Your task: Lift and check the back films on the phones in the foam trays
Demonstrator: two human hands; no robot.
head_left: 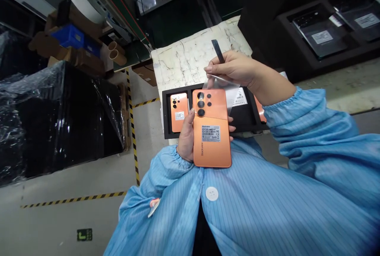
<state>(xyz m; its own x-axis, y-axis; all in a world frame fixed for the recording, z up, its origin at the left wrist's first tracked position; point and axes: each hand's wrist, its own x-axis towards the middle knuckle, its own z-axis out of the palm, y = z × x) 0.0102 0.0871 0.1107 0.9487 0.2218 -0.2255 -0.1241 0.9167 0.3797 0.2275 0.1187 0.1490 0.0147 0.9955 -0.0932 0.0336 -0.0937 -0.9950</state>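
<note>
An orange smartphone (211, 153) lies back up in my left hand (187, 135), whose fingers wrap round both its long sides. Its camera lenses and a white label face me. Over the phone's upper end, my right hand (234, 68) pinches a clear film (227, 86), which hangs down to the phone's top. A dark flat stick, perhaps tweezers (217, 50), also sticks up out of the right hand. Below the phone is a black foam tray (166, 109) with another orange phone (179, 123) in its left slot. Part of one more orange phone (260, 109) shows at the right.
Another black tray (287, 62) with dark labelled phones (320, 46) stands at the right. The worn white bench top (178, 62) lies under the near tray. To the left are a film-wrapped black stack (89, 113), a blue bin (68, 36) and cardboard boxes.
</note>
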